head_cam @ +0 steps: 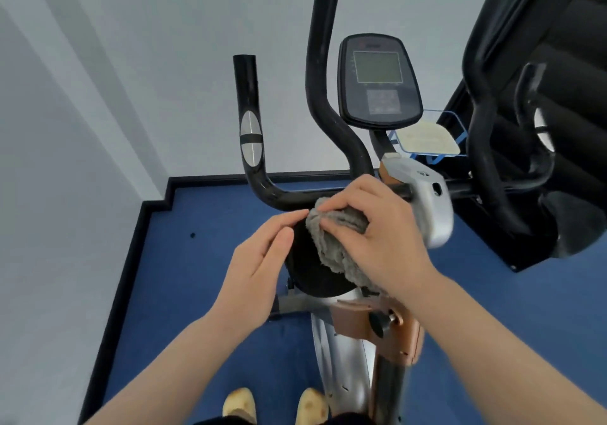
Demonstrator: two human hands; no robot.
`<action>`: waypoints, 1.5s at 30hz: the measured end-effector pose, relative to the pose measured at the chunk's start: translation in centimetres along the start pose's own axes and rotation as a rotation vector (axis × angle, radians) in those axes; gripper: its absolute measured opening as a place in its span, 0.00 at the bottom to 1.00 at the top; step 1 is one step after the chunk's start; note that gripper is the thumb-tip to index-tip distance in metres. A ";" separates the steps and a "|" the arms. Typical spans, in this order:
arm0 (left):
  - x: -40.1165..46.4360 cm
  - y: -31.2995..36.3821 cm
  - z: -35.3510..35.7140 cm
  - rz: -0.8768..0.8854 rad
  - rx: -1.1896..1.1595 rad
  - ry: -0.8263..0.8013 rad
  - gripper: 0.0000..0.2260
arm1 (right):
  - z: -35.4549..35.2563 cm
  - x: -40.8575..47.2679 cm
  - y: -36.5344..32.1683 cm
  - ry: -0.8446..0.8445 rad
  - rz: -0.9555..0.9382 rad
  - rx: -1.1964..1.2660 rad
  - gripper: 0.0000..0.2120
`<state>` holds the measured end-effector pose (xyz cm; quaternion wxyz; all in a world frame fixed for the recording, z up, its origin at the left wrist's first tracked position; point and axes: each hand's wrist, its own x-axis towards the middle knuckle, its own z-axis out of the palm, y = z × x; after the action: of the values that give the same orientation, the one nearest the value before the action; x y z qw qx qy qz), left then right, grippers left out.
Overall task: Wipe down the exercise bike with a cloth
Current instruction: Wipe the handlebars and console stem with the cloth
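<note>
Gripping the grey cloth (331, 244) with curled right hand (381, 234), bunched over the exercise bike (430, 208) near its handlebar stem. Touching the cloth edge with flat, open left hand (262, 260). Probably readying the cloth; next, rubbing along the bar.

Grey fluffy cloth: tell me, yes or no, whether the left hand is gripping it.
No: the right hand grips the grey fluffy cloth, while the left hand lies beside it with straight fingers.
</note>
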<state>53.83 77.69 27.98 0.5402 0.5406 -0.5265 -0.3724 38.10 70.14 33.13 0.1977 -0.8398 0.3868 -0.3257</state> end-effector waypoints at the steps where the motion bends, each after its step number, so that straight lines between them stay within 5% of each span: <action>1: -0.1 0.2 0.2 0.016 0.021 0.037 0.15 | 0.2 0.1 0.0 -0.017 -0.041 0.011 0.08; 6: -1.2 0.6 0.8 0.020 0.097 0.200 0.11 | -1.4 -0.9 2.2 -0.124 -0.233 0.020 0.08; 11: -2.1 0.6 1.6 0.052 0.126 0.308 0.11 | -0.1 -0.8 1.0 -0.231 -0.216 -0.088 0.22; 16: -2.0 0.8 1.3 0.024 0.162 0.305 0.11 | -1.8 -0.1 2.8 -0.238 -0.442 -0.139 0.08; 20: -1.9 0.8 1.3 -0.019 -0.004 0.292 0.11 | -0.3 0.6 1.5 -0.135 -0.366 0.034 0.10; 26: -3.4 0.3 1.2 0.004 0.058 0.272 0.12 | -0.7 0.1 2.6 -0.262 -0.577 -0.002 0.10; 30: -3.1 0.3 1.7 0.023 0.030 0.352 0.12 | 0.1 0.7 1.3 -0.212 -0.528 0.090 0.08; 35: -2.4 0.6 1.9 -0.008 0.053 0.405 0.11 | -1.4 0.2 2.9 -0.358 -0.793 -0.102 0.08; 45: 0.3 1.3 4.3 -0.168 0.242 0.431 0.13 | -1.1 0.4 2.8 -0.236 -0.228 0.005 0.07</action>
<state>49.52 76.78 28.68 0.5386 0.7100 -0.3930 -0.2266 36.07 68.05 32.45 0.2056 -0.9101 0.2625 -0.2460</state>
